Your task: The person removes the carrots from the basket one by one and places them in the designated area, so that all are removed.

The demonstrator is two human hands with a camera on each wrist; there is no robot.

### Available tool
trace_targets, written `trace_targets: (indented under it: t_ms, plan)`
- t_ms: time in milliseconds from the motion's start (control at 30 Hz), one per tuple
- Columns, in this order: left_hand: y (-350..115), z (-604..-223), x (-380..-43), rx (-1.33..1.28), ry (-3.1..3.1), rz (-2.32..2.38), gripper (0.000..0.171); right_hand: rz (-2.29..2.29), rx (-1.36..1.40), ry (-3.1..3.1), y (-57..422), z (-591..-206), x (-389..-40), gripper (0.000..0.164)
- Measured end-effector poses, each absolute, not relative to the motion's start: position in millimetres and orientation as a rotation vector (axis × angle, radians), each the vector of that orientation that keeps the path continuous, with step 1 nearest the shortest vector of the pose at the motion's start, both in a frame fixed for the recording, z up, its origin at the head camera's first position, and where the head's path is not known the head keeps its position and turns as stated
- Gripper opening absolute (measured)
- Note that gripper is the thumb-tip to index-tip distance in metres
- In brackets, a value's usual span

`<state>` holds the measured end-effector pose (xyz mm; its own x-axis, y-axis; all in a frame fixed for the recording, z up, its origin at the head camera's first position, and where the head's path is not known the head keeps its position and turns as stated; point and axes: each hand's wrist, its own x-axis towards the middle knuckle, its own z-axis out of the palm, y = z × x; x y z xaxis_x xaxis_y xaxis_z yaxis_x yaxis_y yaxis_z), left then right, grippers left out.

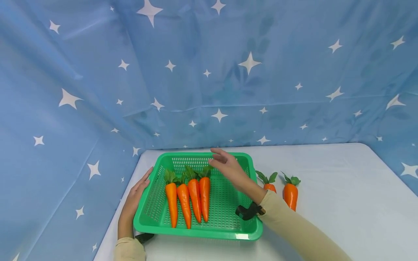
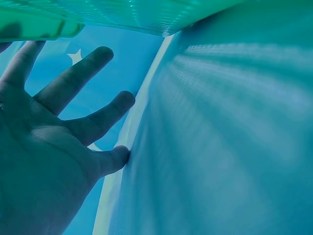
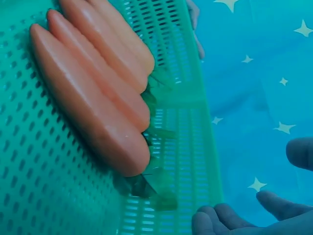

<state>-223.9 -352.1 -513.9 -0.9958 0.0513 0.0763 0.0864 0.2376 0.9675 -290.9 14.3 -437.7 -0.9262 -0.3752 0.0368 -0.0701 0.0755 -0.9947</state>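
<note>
Long, tapering, glossy orange carrots against a rectangular bright green plastic basket.
The leftmost carrot in the basket is a lighter, yellower orange than its neighbours, and the leafy plastic-looking tops are mid-green; the basket's walls and floor are patterned with rows of small holes and slots. The draped blue fabric backdrop bears scattered white four-pointed stars and faint darker leaf shapes. The flat tabletop is plain white, the long fabric sleeves plain pale beige. Both wrist views carry a blue-green cast, so true shades there are hard to judge.
</note>
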Motion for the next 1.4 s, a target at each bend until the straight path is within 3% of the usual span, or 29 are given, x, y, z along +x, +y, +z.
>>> trace_targets:
  t_ms: [733, 1067, 1400]
  plan:
    - [-351, -515, -229, -0.148, -2.445, -1.904, 0.054, -1.743, -0.301, 2.163, -16, -451, -283, 0.054]
    - [-350, -515, -225, -0.121, -2.442, -1.927, 0.054, -1.719, -0.167, 2.130, -29, -459, -278, 0.055]
    - [-351, -513, -223, -0.134, -2.439, -1.933, 0.054, -1.731, -0.201, 2.083, -35, -464, -273, 0.059]
